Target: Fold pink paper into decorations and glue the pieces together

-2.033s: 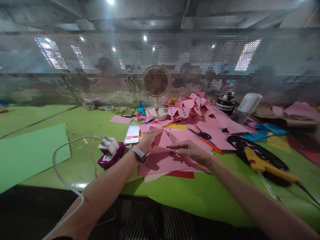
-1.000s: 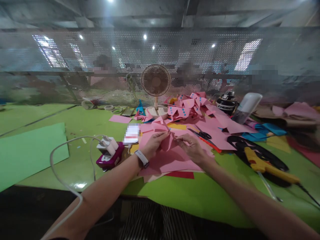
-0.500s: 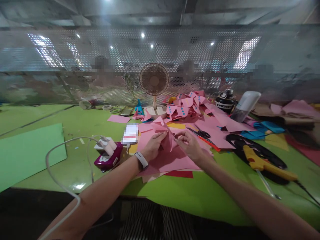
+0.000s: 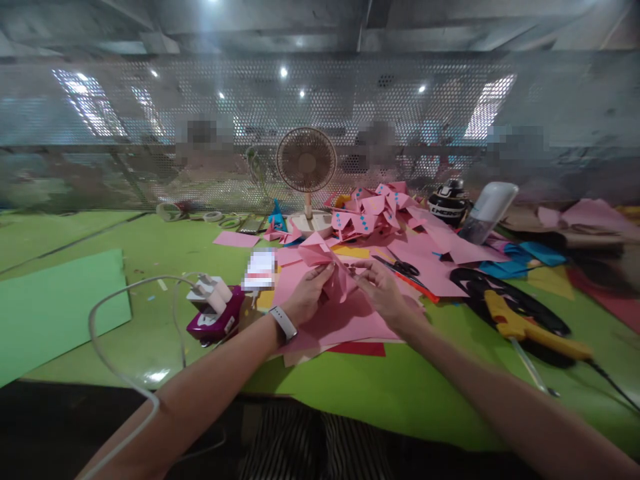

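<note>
A folded piece of pink paper (image 4: 339, 283) stands up above the pink sheets in the middle of the table. My left hand (image 4: 313, 290) is closed on its left side, thumb and fingers pinching it. From the right, my right hand (image 4: 375, 287) meets the paper's edge with thumb and fingertips bent together in a pinch. Its fingertips partly cover that edge. Beneath both hands lie flat pink sheets (image 4: 320, 327), with a strip of red paper (image 4: 357, 349) showing at the front. Black-handled scissors (image 4: 406, 267) and an orange-red cutter (image 4: 425, 291) rest just beyond my right hand.
Folded pink pieces (image 4: 370, 210) with blue dots are heaped behind, beside a small fan (image 4: 307, 160). A yellow glue gun (image 4: 530, 328) lies on a black tray at right. At left, a purple power block (image 4: 215, 323) has a white cable (image 4: 95, 333) crossing my left forearm.
The pink paper has shifted slightly in my fingers, its upper flap spreading a little to the left. My right fingers have moved slightly at its edge.
</note>
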